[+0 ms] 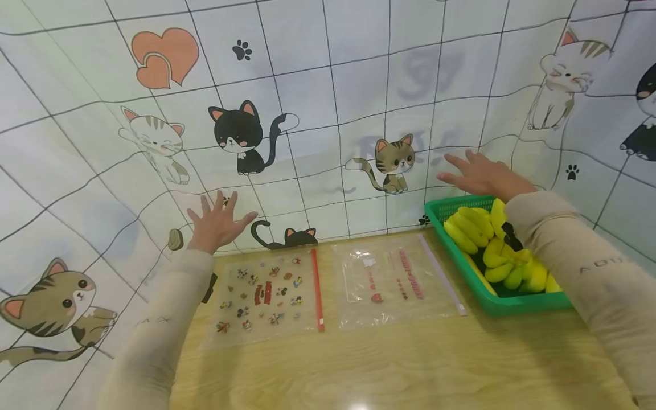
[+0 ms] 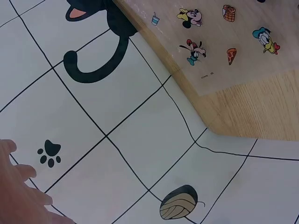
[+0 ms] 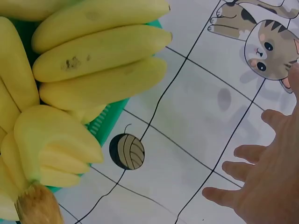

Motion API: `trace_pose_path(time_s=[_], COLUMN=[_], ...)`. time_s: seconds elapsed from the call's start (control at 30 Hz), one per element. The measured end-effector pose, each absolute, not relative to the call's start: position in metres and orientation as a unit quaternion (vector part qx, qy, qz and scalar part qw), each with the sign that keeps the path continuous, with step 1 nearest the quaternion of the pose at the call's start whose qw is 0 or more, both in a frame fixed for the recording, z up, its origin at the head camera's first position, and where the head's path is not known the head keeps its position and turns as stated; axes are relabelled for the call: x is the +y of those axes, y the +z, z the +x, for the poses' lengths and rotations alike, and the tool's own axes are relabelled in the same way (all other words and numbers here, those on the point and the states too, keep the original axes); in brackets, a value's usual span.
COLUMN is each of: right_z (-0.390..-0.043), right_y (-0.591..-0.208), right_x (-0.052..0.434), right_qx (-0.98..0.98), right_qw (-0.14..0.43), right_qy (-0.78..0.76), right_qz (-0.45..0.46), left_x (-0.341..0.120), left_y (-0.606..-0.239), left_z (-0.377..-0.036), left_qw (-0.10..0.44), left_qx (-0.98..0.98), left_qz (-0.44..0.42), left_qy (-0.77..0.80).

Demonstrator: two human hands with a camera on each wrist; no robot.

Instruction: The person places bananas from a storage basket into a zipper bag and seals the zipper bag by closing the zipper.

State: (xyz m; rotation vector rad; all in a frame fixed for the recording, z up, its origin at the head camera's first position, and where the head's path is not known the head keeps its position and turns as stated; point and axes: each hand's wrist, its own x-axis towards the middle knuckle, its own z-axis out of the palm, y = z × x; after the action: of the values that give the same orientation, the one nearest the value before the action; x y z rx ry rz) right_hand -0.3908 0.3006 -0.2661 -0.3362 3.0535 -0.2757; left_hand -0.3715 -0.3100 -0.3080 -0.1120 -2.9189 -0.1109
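Student: How do your fingers stand?

Me: My left hand [image 1: 214,226] and right hand [image 1: 484,173] are raised before the cat-patterned wall covering [image 1: 302,62], fingers spread wide and grasping nothing. Whether they touch it, I cannot tell.

Student: What lies nearest?

Me: Beneath my right forearm, a green basket [image 1: 523,306] of yellow bananas [image 1: 463,228] stands on the desk [image 1: 318,370]. Near my left hand lies a flat, clear printed bag [image 1: 241,333] with a red strip [image 1: 318,290]; a second bag [image 1: 389,316], with a lilac strip [image 1: 442,274], lies between it and the basket.

Student: How should these handle?

Me: I judge a bunch fairly light, smooth and easily bruised, best held by its brown stem [image 3: 39,205]. The basket looks stiff; opposite rims suit it. The bags seem thin, limp and slippery, best pinched at a strip's end.

Student: And the room?

Me: The basket's far side sits close to the wall covering, so my fingers have little space behind it. The printed bag reaches near the desk's left edge. The broadest open stretch of desk runs toward me, in front of both bags.
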Motion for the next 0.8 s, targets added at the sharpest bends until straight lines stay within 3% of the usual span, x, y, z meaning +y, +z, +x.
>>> trace_pose_path(time_s=[0.47,0.8], right_z=[-0.365,-0.336], right_y=[-0.295,-0.334], right_x=[0.255,0.207], right_qx=[0.977,0.95], right_qw=[-0.017,-0.059], right_qy=[-0.124,-0.197], right_qz=[-0.171,-0.236], left_x=[-0.288,-0.227], left_y=[-0.343,-0.393], left_z=[-0.361,-0.34], left_qw=[0.107,0.034], left_qx=[-0.992,-0.99], left_qz=[-0.037,-0.115], left_qy=[-0.053,-0.08])
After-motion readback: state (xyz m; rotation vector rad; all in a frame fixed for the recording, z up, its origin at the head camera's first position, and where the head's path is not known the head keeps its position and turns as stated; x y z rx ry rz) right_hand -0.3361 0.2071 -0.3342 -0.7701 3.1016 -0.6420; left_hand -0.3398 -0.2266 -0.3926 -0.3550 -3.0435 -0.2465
